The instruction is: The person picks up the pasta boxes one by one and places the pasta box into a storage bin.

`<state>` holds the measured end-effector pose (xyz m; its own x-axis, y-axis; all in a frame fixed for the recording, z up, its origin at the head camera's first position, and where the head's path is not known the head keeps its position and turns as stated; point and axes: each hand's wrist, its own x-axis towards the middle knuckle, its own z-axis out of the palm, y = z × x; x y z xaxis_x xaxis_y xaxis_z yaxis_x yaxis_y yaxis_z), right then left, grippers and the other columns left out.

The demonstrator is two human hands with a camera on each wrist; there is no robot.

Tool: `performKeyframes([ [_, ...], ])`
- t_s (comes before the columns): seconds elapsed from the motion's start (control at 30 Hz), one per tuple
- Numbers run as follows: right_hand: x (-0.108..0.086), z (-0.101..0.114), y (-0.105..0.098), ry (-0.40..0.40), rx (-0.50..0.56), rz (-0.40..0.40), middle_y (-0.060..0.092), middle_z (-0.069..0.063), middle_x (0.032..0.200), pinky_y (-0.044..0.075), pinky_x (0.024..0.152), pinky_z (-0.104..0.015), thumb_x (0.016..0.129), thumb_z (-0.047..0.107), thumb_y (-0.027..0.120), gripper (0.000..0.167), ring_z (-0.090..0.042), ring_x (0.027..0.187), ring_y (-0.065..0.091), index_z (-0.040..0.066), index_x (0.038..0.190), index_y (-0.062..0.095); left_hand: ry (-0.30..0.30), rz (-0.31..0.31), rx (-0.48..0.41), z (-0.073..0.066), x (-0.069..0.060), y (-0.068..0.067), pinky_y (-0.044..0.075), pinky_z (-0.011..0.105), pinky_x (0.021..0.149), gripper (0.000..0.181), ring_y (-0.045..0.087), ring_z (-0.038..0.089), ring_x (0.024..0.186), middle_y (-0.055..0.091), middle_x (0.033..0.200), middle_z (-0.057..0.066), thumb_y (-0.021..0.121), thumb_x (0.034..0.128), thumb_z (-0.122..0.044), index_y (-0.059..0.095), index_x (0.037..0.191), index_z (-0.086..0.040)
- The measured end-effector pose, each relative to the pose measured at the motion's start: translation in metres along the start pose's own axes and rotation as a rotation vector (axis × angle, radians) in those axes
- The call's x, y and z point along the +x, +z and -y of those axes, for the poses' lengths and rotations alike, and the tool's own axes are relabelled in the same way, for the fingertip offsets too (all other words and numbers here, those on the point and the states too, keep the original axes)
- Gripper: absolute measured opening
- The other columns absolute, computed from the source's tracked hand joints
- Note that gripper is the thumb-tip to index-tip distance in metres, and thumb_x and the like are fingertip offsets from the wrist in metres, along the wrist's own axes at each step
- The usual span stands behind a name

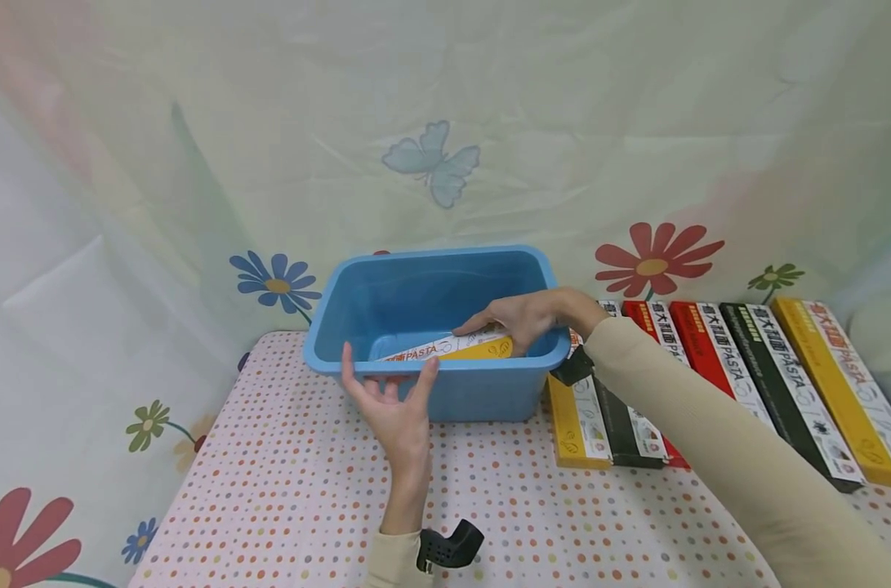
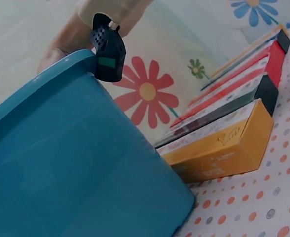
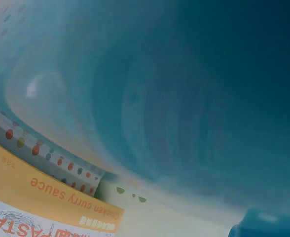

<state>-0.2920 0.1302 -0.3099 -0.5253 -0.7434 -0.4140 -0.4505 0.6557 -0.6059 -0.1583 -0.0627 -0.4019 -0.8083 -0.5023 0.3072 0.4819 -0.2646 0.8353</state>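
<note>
Pasta box in bin; boxes right

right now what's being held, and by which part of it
Right hand: a pasta box, by its right end. Left hand: the tub, by its near rim.

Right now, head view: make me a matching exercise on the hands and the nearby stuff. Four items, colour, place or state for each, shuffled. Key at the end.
Column 1
1. Left hand
2. Bin
3. Right hand
4. Rightmost box of the row

Column 2
A. Yellow and white, lying outside, to the right
B. Reaching inside, holding a pasta box
C. At the near rim, thumb and index finger pointing up
D. Blue all over

Pairs: 1-C, 2-D, 3-B, 4-A
</note>
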Motion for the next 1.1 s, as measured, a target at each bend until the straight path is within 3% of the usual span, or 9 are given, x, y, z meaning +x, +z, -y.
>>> performKeyframes([
  [0.53, -0.004, -0.005, -0.005, -0.014, 0.017, 0.022, 0.043, -0.015, 0.162, 0.038, 0.118, -0.051, 0.083, 0.0, 0.082, 0.087, -0.032, 0.138, 0.042, 0.009, 0.16, 0.043, 0.003, 0.003, -0.013, 0.002, 0.0, 0.004, 0.059, 0.038, 0.093, 0.11, 0.054, 0.035, 0.128, 0.037, 0.157, 0.013, 0.086, 0.0823, 0.002, 0.018, 0.166, -0.02],
  [0.73, -0.01, -0.007, -0.008, -0.151, 0.188, -0.008, 0.041, -0.018, 0.163, 0.036, 0.119, -0.055, 0.091, 0.001, 0.075, 0.074, -0.035, 0.152, 0.037, -0.001, 0.157, 0.043, -0.001, 0.013, -0.033, 0.003, 0.0, 0.006, 0.059, 0.041, 0.093, 0.11, 0.055, 0.037, 0.129, 0.035, 0.158, 0.014, 0.086, 0.0833, 0.002, 0.016, 0.166, -0.017],
  [0.9, -0.036, 0.003, 0.0, -0.234, 0.157, -0.206, 0.046, -0.02, 0.16, 0.035, 0.119, -0.058, 0.099, 0.01, 0.072, 0.064, -0.038, 0.149, 0.041, -0.002, 0.155, 0.045, -0.006, 0.005, -0.036, 0.003, 0.0, 0.005, 0.059, 0.039, 0.093, 0.11, 0.055, 0.036, 0.129, 0.037, 0.156, 0.014, 0.086, 0.0828, 0.002, 0.017, 0.166, -0.02],
  [1.1, -0.091, 0.027, 0.025, -0.228, 0.048, -0.635, 0.052, -0.017, 0.155, 0.041, 0.113, -0.063, 0.098, 0.01, 0.074, 0.059, -0.039, 0.144, 0.047, 0.003, 0.152, 0.051, 0.001, -0.006, -0.031, 0.003, 0.003, 0.003, 0.06, 0.037, 0.088, 0.112, 0.057, 0.036, 0.117, 0.039, 0.154, 0.015, 0.087, 0.0816, 0.002, 0.018, 0.166, -0.022],
])
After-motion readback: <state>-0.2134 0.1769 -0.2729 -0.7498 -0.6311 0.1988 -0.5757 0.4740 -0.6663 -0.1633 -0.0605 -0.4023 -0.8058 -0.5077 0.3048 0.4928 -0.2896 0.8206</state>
